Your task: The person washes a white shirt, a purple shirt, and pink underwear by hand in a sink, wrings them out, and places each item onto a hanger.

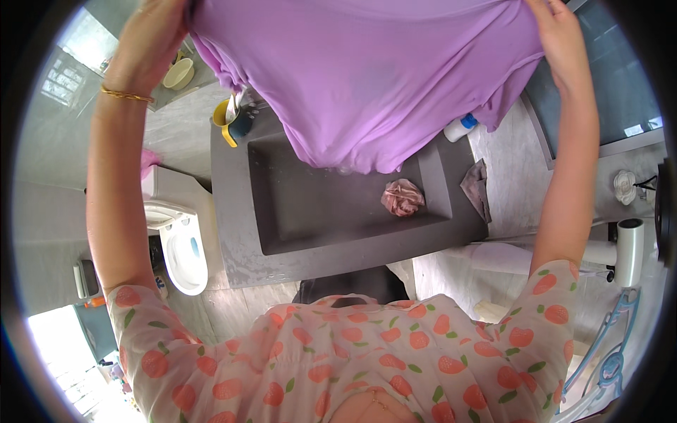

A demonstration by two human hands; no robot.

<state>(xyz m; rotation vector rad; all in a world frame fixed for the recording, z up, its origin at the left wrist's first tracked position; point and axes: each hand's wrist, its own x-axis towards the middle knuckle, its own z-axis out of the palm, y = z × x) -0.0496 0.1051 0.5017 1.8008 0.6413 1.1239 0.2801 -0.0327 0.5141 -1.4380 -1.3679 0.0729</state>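
Observation:
A light purple garment (pixel 370 90) is spread wide above a dark grey rectangular sink (pixel 317 211), its lower edge hanging over the basin. At the upper left, my left hand (pixel 161 31) grips one side of the cloth; its fingertips are partly hidden at the picture's edge. My right hand (pixel 555 31) holds the opposite side at the upper right. Inside the basin, towards the right, lies a crumpled pink cloth (pixel 403 198), apart from the garment. The tap area is hidden behind the purple fabric.
Yellow and dark cups (pixel 227 124) stand on the sink's left rim. A white bottle with a blue cap (pixel 460 128) and a folded grey cloth (pixel 477 190) are at the right. A toilet (pixel 185 254) stands left, a hair dryer (pixel 628 254) hangs right.

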